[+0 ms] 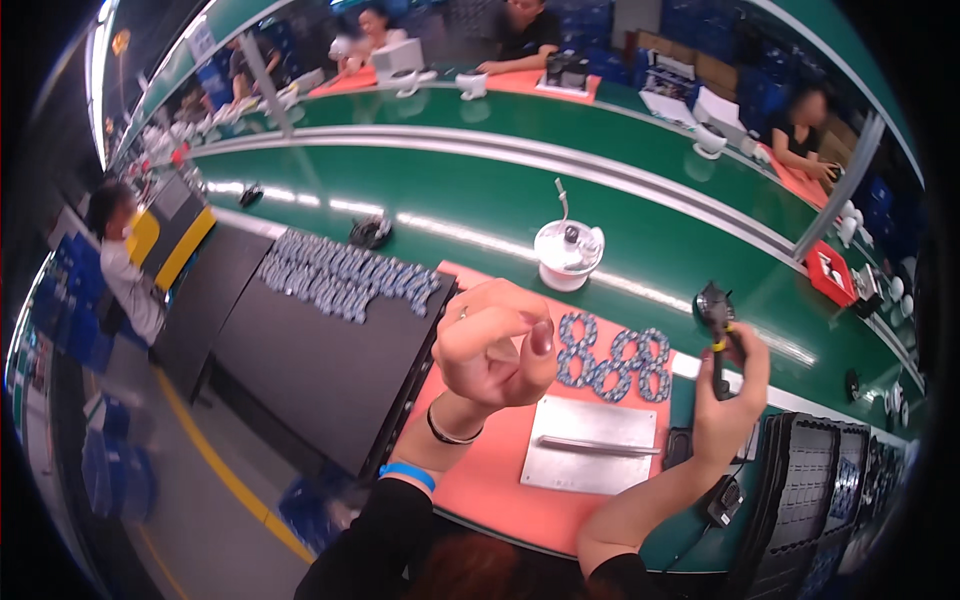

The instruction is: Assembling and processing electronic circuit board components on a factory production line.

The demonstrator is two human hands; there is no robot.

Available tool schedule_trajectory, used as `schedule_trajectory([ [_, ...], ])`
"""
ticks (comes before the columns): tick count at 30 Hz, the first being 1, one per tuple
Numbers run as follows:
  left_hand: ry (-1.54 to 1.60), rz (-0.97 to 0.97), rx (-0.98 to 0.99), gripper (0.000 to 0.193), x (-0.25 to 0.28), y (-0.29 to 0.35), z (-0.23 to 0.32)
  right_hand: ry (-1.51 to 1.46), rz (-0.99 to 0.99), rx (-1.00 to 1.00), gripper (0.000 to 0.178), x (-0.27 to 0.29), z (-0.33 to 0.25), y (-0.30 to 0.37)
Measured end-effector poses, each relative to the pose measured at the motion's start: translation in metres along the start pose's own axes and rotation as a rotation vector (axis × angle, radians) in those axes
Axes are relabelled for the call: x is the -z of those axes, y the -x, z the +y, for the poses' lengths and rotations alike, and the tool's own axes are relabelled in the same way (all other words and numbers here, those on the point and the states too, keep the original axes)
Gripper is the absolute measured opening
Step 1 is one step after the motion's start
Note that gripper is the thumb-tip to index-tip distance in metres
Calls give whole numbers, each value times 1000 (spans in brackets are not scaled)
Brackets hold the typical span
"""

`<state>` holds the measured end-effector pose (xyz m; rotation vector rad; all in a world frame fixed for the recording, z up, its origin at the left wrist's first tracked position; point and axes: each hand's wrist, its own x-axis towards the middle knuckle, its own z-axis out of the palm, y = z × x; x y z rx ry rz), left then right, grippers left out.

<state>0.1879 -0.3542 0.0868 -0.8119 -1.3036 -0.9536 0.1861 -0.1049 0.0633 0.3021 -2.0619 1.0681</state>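
Note:
My left hand (495, 345) is raised over the orange mat, fingers curled and thumb pressed to the fingertips in a pinch. Anything between those fingertips is too small or hidden to make out. To the right, my right hand (735, 385) grips black-and-yellow pliers (719, 368), held upright near the green belt. Blue-grey speckled figure-eight parts (612, 378) lie on the mat between my hands. Below them sits a flat silver metal plate (590, 420) with a raised bar (600, 447) across it.
Rows of similar parts (345, 275) lie on a black board (310, 350) at left. A white round fixture (568, 255) stands on the green conveyor (450, 180). Black trays (805, 490) are stacked at right, beside a black adapter (723, 498). Co-workers sit across the line.

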Motion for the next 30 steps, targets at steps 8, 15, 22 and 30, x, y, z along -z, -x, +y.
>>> schedule_trajectory([
  [8,-154,4,441,4,-9,32,-89,42,-21,-29,47,-14,-2,-13],
  [15,-451,-532,982,21,-16,85,-168,157,-77,-23,47,-41,6,-14],
  [22,-599,-634,771,42,-38,164,-206,188,-174,69,51,-56,-19,-16],
  [30,-519,-712,840,33,-46,192,-221,402,-239,200,45,-76,-12,-79],
])
